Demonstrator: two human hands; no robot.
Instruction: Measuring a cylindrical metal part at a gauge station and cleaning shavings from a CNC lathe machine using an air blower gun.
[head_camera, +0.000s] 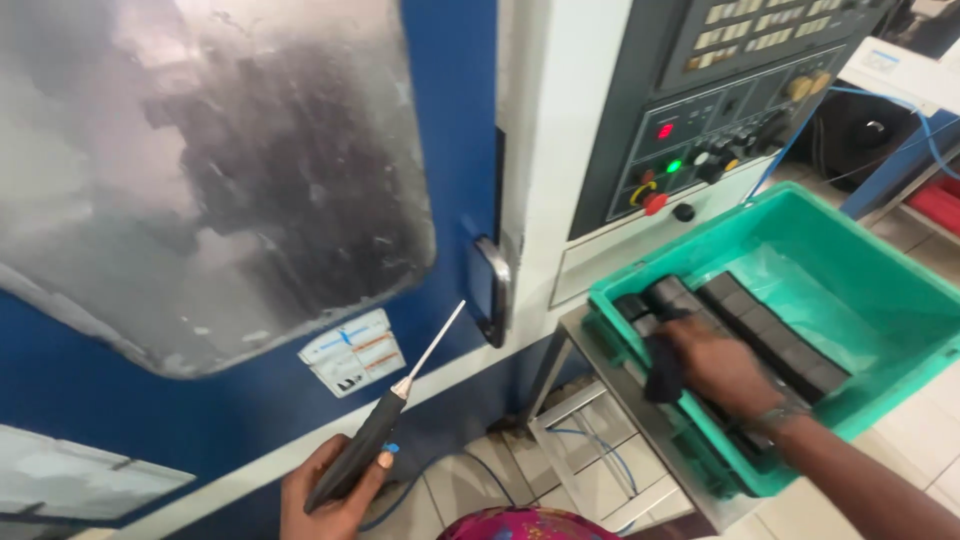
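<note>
Left hand: the left hand is at the near edge, left of centre, clenched around the dark handle of a tool.
Tool: a dark grip with a thin metal nozzle; the nozzle points up and to the right, toward the door, with its tip near the door handle but apart from it.
Right hand: the right hand is at the near right, reaching into the crate. It grasps a dark cloth and lies on the row of blocks.
Cloth: hangs down from the fingers over the near-left end of the blocks.
Blocks: dark rectangular pieces, set side by side in rows that run from the crate's far-left corner toward its near-right side.
Crate: green plastic, open top, resting on a metal stand at the right of the machine.
Door: blue machine door with a large fogged window, filling the left half of the view. A small label sits below the window.
Panel: the control panel is far right, above the crate, with keys, knobs, a lit green lamp and a red button.
</note>
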